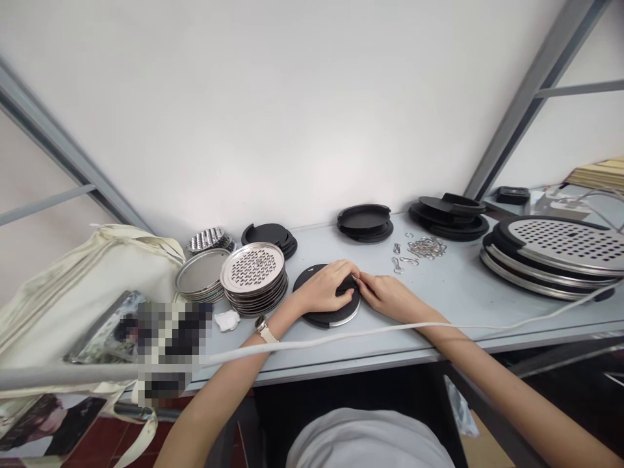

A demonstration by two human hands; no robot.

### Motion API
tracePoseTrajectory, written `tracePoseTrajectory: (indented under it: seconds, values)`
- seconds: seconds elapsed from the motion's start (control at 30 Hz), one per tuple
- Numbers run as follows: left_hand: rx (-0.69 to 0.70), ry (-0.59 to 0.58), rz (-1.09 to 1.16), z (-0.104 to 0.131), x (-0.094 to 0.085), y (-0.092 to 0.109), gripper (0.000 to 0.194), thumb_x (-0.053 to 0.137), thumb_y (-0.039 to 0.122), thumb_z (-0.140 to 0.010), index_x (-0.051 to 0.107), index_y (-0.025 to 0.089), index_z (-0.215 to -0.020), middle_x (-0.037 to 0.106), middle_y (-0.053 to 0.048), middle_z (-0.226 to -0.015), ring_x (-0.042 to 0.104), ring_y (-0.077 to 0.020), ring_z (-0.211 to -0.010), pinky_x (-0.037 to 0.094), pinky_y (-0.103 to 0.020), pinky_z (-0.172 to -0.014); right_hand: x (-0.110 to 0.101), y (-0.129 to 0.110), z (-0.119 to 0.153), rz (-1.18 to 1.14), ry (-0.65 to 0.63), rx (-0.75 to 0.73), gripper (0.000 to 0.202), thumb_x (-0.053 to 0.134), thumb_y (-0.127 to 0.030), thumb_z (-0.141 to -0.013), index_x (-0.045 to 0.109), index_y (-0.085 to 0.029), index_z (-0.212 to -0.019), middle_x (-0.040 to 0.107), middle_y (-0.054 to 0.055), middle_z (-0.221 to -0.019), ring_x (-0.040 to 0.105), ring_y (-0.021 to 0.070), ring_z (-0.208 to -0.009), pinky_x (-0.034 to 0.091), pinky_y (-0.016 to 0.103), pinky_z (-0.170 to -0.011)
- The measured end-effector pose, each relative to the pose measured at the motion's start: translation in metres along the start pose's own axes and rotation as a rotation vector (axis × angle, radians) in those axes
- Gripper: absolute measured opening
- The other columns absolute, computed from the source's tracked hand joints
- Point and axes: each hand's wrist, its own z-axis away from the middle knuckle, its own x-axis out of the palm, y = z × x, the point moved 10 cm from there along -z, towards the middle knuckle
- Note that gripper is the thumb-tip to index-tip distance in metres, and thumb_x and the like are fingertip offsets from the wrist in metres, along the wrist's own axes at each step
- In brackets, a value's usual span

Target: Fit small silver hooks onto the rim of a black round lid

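A round black holder with a silvery metal rim [322, 318] lies flat on the table in front of me. My left hand [327, 286] rests over its top, thumb and fingers bent around a part near the right side. At the right edge of the holder my right hand [385, 294] is closed, its fingertips pinched against the rim and touching the left fingertips. What lies between the fingertips is hidden. Just left of the holder stands a stack of round metal grater plates [253, 270].
Plain metal discs [199, 273] and black holders [268, 237] are at the left. Further back are more black holders [364, 221], beside a pile of small metal clips [426, 247]. Stacked perforated discs [560, 253] stand right. A white cable [468, 325] crosses in front; a cloth bag [97, 279] hangs left.
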Motion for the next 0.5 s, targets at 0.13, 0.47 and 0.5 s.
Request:
tracePoseTrajectory:
  seconds: [0.13,0.47,0.5]
  values:
    - [-0.012,0.005,-0.036,0.0001,-0.0002,-0.0014,0.026,0.05,0.013,-0.079,0.046,0.018,-0.105,0.055,-0.007,-0.106,0.051,-0.0208,-0.103,0.039,-0.036,-0.095,0.0043,0.0004,-0.0002,0.046,0.007,-0.027,0.035,0.027,-0.025,-0.097,0.053,-0.01,-0.115,0.071,0.011,-0.078,0.066,0.0214,-0.065,0.036,0.026,-0.059]
    - [0.008,0.009,0.026,0.0006,0.0007,-0.0014,0.023,0.05,0.012,-0.08,0.049,0.017,-0.103,0.056,-0.006,-0.101,0.054,-0.0179,-0.096,0.044,-0.03,-0.088,0.0029,-0.0037,0.0004,0.023,-0.032,-0.048,0.034,0.032,-0.023,-0.094,0.063,-0.014,-0.084,0.069,0.008,-0.072,0.062,0.017,-0.061,0.031,0.025,-0.058]
    - [0.007,0.006,0.034,0.0008,0.0012,-0.0015,0.023,0.049,0.012,-0.08,0.049,0.017,-0.103,0.056,-0.006,-0.101,0.054,-0.0177,-0.096,0.044,-0.03,-0.088,0.0021,-0.0035,0.0005,0.017,-0.035,-0.042,0.034,0.032,-0.023,-0.094,0.063,-0.015,-0.081,0.069,0.008,-0.07,0.061,0.0164,-0.06,0.031,0.025,-0.057]
